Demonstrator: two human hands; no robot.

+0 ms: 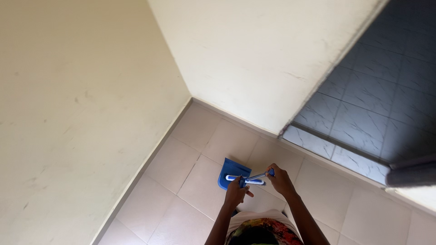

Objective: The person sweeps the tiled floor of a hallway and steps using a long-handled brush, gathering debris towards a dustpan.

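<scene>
A blue flat mop head [230, 172] with a white bar across it rests on the beige floor tiles [190, 145] near a wall corner. Its metal handle [255, 177] rises toward me. My left hand [237, 192] grips the handle low down, near the mop head. My right hand [279, 178] holds the upper end of the handle, where a blue grip shows. Both arms reach forward from the bottom of the view.
Cream walls [81, 90] meet at a corner ahead of the mop. To the right, a doorway opens onto dark grey marbled tiles [377, 104]. A dark blurred object [411, 174] juts in at the right edge. My patterned clothing shows at the bottom.
</scene>
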